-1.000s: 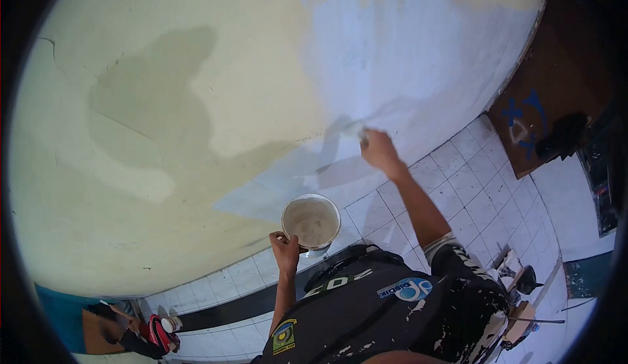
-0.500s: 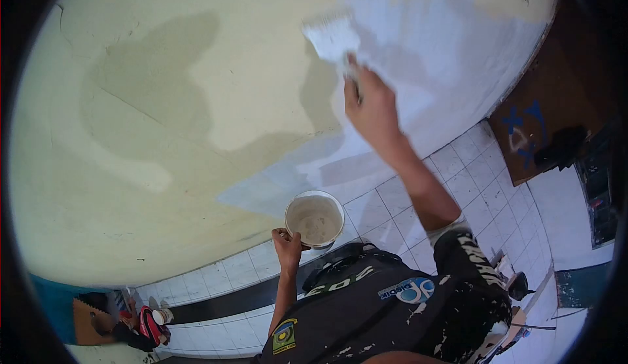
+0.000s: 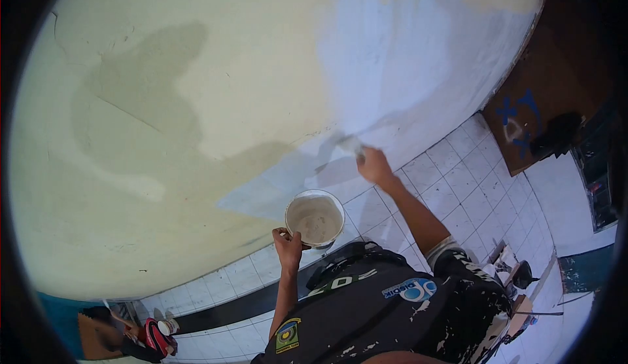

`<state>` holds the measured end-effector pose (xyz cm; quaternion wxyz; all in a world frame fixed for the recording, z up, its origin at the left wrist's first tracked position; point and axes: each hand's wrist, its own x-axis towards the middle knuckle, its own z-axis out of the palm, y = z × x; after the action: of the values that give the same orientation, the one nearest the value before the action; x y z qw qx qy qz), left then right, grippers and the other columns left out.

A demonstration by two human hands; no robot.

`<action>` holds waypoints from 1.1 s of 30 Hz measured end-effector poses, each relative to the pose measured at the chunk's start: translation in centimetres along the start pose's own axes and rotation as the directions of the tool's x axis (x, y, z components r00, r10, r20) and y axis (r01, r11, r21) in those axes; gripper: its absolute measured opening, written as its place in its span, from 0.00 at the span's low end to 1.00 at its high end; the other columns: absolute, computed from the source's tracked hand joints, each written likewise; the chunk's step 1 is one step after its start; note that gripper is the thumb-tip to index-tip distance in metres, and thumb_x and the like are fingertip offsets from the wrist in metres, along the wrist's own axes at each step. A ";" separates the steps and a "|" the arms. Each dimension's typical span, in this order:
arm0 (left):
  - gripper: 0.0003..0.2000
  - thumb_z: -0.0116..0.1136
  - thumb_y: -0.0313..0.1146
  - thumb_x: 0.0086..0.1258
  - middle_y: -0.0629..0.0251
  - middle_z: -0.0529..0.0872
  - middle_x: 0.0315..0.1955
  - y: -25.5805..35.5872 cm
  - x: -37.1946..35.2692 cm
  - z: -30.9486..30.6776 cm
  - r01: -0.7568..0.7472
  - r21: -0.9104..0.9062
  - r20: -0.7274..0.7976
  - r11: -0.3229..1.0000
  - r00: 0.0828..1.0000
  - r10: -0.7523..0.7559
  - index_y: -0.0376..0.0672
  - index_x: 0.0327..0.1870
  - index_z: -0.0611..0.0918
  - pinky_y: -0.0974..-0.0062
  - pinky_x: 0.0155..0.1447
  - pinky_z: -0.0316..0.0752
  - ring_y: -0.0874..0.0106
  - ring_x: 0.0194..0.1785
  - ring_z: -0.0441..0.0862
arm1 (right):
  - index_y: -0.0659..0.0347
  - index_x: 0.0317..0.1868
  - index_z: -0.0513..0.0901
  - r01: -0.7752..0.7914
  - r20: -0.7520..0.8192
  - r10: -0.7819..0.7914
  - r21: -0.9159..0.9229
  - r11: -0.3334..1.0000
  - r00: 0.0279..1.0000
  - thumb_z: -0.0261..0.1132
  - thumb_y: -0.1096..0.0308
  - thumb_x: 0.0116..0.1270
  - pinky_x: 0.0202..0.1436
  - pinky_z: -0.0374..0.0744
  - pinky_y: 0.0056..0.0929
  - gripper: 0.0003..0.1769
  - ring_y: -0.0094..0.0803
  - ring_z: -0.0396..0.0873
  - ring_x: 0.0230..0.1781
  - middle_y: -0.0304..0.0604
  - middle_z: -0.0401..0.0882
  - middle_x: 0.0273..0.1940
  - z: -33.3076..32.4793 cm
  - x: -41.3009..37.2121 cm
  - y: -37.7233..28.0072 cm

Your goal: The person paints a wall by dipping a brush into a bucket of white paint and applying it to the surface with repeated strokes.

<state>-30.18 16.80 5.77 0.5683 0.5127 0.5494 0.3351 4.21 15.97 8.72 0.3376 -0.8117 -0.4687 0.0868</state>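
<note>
My right hand (image 3: 375,165) is closed round the handle of a wide paintbrush (image 3: 349,144), whose bristles lie at the wall low in the painted area. A pale bluish-white coat of paint (image 3: 386,50) covers part of the cream wall (image 3: 255,95). Lower down, my left hand (image 3: 288,243) grips the rim of a paint bucket (image 3: 290,201), thumb at the edge. Whitish residue coats the inside of the bucket. It is held in front of my dark, paint-spattered shirt (image 3: 366,305).
White floor tiles (image 3: 451,167) run along the wall, crossed by a dark strip (image 3: 229,311). At right is a brown panel (image 3: 556,69) with blue marks. Another person (image 3: 134,338) is at lower left, near a small white bucket (image 3: 169,327). Assorted items (image 3: 513,272) lie at right.
My right hand has swept the brush downward from high on the wall to the lower painted area. The left hand and bucket have stayed in place. The view has shifted slightly.
</note>
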 end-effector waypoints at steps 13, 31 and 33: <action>0.18 0.57 0.22 0.66 0.60 0.76 0.29 0.5 0.1 0.4 -0.001 -0.046 0.069 0.999 0.998 0.005 0.33 0.53 0.64 0.65 0.26 0.89 0.71 0.23 0.80 | 0.64 0.59 0.83 0.451 -0.562 -0.256 0.240 0.859 0.786 0.66 0.73 0.69 0.36 0.80 0.38 0.18 0.43 0.81 0.31 0.54 0.83 0.33 -23.9 3.3 -24.0; 0.18 0.57 0.21 0.66 0.48 0.82 0.33 0.7 -0.4 0.3 -0.084 0.013 0.051 0.996 0.995 0.083 0.32 0.52 0.64 0.63 0.26 0.89 0.63 0.25 0.86 | 0.61 0.53 0.83 0.026 -0.010 -0.026 0.046 0.999 1.000 0.65 0.69 0.64 0.43 0.83 0.54 0.16 0.59 0.85 0.37 0.60 0.85 0.36 0.5 -3.9 2.1; 0.18 0.57 0.22 0.66 0.48 0.82 0.33 0.3 0.0 0.1 -0.080 0.057 0.035 0.995 0.996 0.078 0.32 0.52 0.64 0.63 0.26 0.89 0.64 0.26 0.86 | 0.61 0.47 0.83 -0.043 0.053 0.042 0.007 0.999 0.998 0.66 0.68 0.63 0.50 0.82 0.57 0.12 0.61 0.84 0.44 0.61 0.86 0.39 -1.4 -1.8 1.9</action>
<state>-30.06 16.83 6.01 0.5483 0.5559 0.5290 0.3325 5.17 13.18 8.22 0.3264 -0.8175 -0.4597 0.1174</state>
